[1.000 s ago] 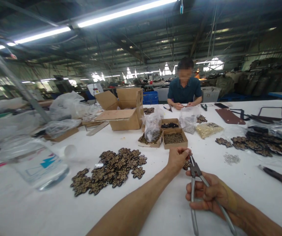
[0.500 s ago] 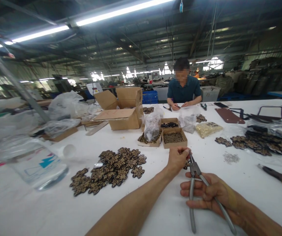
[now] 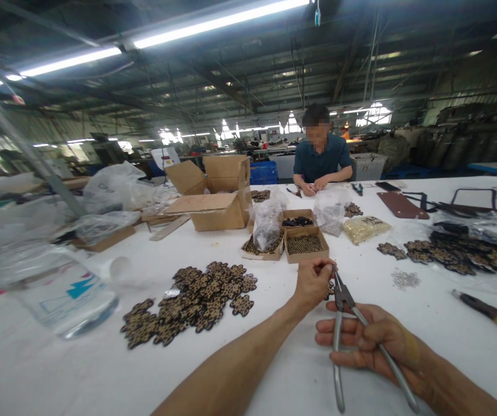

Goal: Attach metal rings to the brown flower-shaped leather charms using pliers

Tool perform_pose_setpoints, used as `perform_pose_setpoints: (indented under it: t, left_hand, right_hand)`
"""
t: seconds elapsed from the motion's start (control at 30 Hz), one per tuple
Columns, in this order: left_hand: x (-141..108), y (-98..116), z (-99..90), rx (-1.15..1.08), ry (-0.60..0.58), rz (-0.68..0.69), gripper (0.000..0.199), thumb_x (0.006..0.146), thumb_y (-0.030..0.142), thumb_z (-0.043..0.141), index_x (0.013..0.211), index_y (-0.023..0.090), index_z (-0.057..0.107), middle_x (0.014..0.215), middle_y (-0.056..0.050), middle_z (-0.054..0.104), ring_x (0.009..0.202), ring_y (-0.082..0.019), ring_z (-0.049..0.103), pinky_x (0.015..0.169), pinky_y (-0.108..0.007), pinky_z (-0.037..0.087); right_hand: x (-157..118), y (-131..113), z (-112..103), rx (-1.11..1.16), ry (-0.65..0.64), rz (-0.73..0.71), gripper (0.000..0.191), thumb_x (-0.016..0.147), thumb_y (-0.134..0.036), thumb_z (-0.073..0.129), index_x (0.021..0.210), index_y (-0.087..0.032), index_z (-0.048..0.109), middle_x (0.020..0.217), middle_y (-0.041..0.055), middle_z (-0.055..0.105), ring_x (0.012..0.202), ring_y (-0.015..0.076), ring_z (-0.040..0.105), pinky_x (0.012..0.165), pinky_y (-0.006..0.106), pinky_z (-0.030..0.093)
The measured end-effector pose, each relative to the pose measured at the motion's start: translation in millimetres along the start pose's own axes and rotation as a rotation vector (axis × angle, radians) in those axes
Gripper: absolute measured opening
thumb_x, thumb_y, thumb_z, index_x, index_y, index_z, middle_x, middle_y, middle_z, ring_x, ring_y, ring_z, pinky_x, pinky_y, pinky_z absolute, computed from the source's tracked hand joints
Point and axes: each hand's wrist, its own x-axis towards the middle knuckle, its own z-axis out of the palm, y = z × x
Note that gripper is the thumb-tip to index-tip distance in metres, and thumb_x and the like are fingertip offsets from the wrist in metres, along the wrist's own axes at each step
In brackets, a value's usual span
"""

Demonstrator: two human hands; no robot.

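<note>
My right hand [image 3: 382, 335] is closed around a pair of grey long-handled pliers [image 3: 344, 299], with the handles spread apart. The pliers' jaws point away from me and reach the fingertips of my left hand [image 3: 314, 283]. The thumb and forefinger of that hand are pinched together at the jaw tips; whatever is between them is too small to make out. Just below the left fingertips, a leopard-print flower-shaped piece [image 3: 330, 290] shows in part, half hidden by the hand and pliers. A pile of similar flower pieces [image 3: 205, 294] lies on the white table to the left.
Small boxes of brass-coloured studs [image 3: 304, 244] stand ahead, beside an open cardboard box [image 3: 220, 211]. Small clear bits [image 3: 405, 279], more flower pieces [image 3: 456, 254] and a black-yellow-handled tool [image 3: 490, 315] lie rightward. A large clear jar [image 3: 58, 294] stands left. A co-worker [image 3: 322, 159] sits opposite.
My hands and the pliers have barely moved. Across the table, the co-worker's hands have come closer together and the head has shifted slightly left.
</note>
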Motion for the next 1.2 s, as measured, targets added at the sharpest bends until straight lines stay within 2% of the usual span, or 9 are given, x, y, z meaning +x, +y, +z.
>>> perform_pose_setpoints:
  t: [0.37, 0.53, 0.7, 0.83, 0.97, 1.2]
  left_hand:
    - [-3.4, 1.4, 3.0, 0.008, 0.057, 0.013, 0.019, 0.084, 0.027, 0.066, 0.093, 0.013, 0.076, 0.08, -0.009, 0.073, 0.069, -0.016, 0.065, 0.063, -0.025, 0.05]
    - [-5.5, 2.7, 6.0, 0.008, 0.065, 0.019, 0.021, 0.084, 0.027, 0.065, 0.095, 0.013, 0.076, 0.083, -0.01, 0.074, 0.071, -0.016, 0.066, 0.067, -0.027, 0.051]
    - [-4.8, 6.7, 8.0, -0.174, 0.051, -0.066, 0.025, 0.078, 0.034, 0.074, 0.091, 0.012, 0.076, 0.082, -0.011, 0.073, 0.069, -0.016, 0.064, 0.065, -0.027, 0.049]
    - [-2.6, 12.9, 6.2, -0.359, -0.024, -0.149, 0.035, 0.071, 0.042, 0.081, 0.087, 0.01, 0.075, 0.083, -0.013, 0.073, 0.065, -0.014, 0.062, 0.062, -0.026, 0.046]
    - [1.1, 14.5, 2.4, -0.443, -0.013, -0.209, 0.038, 0.061, 0.039, 0.089, 0.08, 0.009, 0.074, 0.076, -0.012, 0.072, 0.063, -0.014, 0.062, 0.06, -0.025, 0.045]
    - [3.2, 7.9, 2.1, -0.482, -0.007, -0.23, 0.036, 0.058, 0.034, 0.091, 0.075, 0.007, 0.074, 0.071, -0.011, 0.071, 0.057, -0.01, 0.057, 0.057, -0.024, 0.041]
  right_hand:
    - [1.5, 1.5, 1.0, -0.011, 0.018, -0.033, 0.07, 0.053, -0.003, 0.055, 0.121, -0.016, 0.062, 0.12, 0.0181, 0.071, 0.119, 0.0364, 0.062, 0.1, 0.056, 0.046]
    - [3.1, 5.3, 0.4, -0.026, 0.038, -0.066, 0.071, 0.054, -0.004, 0.055, 0.123, -0.018, 0.062, 0.111, 0.0138, 0.072, 0.109, 0.0323, 0.066, 0.093, 0.052, 0.052]
    - [4.4, 5.5, 0.9, -0.079, 0.079, -0.054, 0.069, 0.052, -0.004, 0.056, 0.119, -0.019, 0.064, 0.1, 0.0096, 0.072, 0.095, 0.0275, 0.067, 0.081, 0.046, 0.056]
    - [1.8, 5.8, 3.6, -0.097, 0.086, -0.074, 0.068, 0.054, -0.005, 0.056, 0.119, -0.02, 0.063, 0.1, 0.009, 0.07, 0.095, 0.0264, 0.066, 0.076, 0.039, 0.054]
    - [4.5, 9.3, -1.0, -0.117, 0.075, -0.055, 0.068, 0.051, -0.006, 0.054, 0.117, -0.02, 0.065, 0.095, 0.008, 0.07, 0.091, 0.0266, 0.065, 0.066, 0.033, 0.049]
    - [10.8, 14.2, -10.5, -0.116, 0.072, -0.062, 0.065, 0.049, -0.007, 0.055, 0.111, -0.019, 0.066, 0.091, 0.0075, 0.07, 0.088, 0.027, 0.067, 0.069, 0.034, 0.045]
